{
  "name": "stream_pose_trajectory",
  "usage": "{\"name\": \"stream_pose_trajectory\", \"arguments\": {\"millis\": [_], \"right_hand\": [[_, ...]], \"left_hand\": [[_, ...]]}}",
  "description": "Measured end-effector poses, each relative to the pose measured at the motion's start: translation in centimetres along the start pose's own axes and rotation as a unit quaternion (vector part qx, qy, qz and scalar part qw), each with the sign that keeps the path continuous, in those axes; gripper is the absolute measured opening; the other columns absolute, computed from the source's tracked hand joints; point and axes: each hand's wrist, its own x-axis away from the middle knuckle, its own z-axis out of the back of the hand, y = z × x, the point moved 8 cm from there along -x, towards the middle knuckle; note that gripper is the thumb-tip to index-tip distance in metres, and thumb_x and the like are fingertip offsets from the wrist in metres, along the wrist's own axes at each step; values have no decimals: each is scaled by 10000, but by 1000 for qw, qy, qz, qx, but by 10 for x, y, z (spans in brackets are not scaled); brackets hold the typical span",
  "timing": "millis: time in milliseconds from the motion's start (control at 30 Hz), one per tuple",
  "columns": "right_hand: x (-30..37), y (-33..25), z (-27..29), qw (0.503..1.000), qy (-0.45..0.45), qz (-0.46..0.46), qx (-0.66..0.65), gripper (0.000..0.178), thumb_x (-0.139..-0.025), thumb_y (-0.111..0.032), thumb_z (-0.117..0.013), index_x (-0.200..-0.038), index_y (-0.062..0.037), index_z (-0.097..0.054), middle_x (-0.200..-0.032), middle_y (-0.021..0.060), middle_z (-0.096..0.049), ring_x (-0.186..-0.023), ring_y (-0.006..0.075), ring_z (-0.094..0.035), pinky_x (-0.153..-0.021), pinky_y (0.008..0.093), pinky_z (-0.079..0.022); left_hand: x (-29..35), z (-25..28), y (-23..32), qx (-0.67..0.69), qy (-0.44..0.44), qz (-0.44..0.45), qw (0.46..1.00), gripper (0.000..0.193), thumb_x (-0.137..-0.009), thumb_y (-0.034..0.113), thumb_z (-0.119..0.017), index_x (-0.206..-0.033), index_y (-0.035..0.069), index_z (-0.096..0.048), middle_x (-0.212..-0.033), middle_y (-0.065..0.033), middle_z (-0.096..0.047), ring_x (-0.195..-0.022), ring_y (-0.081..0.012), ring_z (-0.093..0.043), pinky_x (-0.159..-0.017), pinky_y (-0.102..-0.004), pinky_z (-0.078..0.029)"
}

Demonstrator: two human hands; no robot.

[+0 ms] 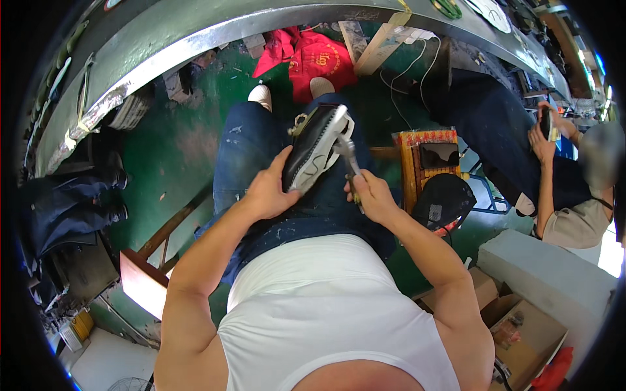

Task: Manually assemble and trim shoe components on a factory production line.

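A black shoe (312, 140) with a pale edge and a light-coloured lace lies tilted over my lap, its toe pointing away from me. My left hand (270, 189) grips its near end from the left side, thumb on the edge and fingers round the black side. In my right hand (373, 194) is a steel hand tool (347, 150) with a broad, hammer-like head; whether it is a hammer or pincers I cannot make out. Its head is at the pale right edge of the shoe, and its handle runs back through my closed fingers.
A metal-edged bench (215, 36) curves across the far side. Red cloth (319, 62) lies beyond my feet. To my right are a beaded seat cover (412, 166), a dark glasses case (439, 156), a black cap (445, 199), a cardboard box (531, 335) and a seated co-worker (551, 176).
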Motion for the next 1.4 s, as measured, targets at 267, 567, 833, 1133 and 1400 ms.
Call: {"name": "stream_pose_trajectory", "arguments": {"millis": [267,567,833,1133,1400], "right_hand": [[-3,19,20,965,92,-42,-242,391,-1048,-338,-418,-1044,19,-578,-843,72,-637,-685,129,-620,-641,266,-496],[-13,-9,43,998,29,-52,-34,220,-937,-182,-585,-1049,7,-572,-768,58,-632,-680,130,-614,-611,282,-477],[-8,-41,10,988,-133,-40,75,204,-911,-208,-597,-902,-5,-581,-740,116,-646,-693,229,-627,-662,355,-485],[-23,-20,-3,979,-122,-60,150,235,-924,-211,-578,-927,23,-567,-860,243,-651,-876,411,-635,-775,451,-484],[-11,-51,5,967,-196,-104,128,233,-920,-221,-576,-968,6,-556,-825,165,-651,-729,271,-661,-666,396,-507]], "left_hand": [[23,102,110,278,166,-362,874,606,-752,13,-791,-1244,-12,-439,-995,-121,-668,-923,-170,-647,-828,-305,-528],[-81,2,21,144,-12,-171,975,756,-802,235,-795,-1409,-26,-428,-1250,-145,-605,-1143,-170,-555,-972,-303,-442],[-34,9,17,-131,163,-134,969,461,-953,290,-544,-1272,-43,-545,-979,-296,-659,-936,-421,-649,-850,-470,-510],[-53,20,-29,119,175,-33,977,321,-950,248,-562,-795,-21,-646,-719,-208,-655,-690,-368,-650,-627,-433,-485],[-18,22,23,-114,286,-207,929,256,-924,214,-618,-753,24,-634,-692,-200,-624,-591,-378,-611,-538,-432,-465]]}}
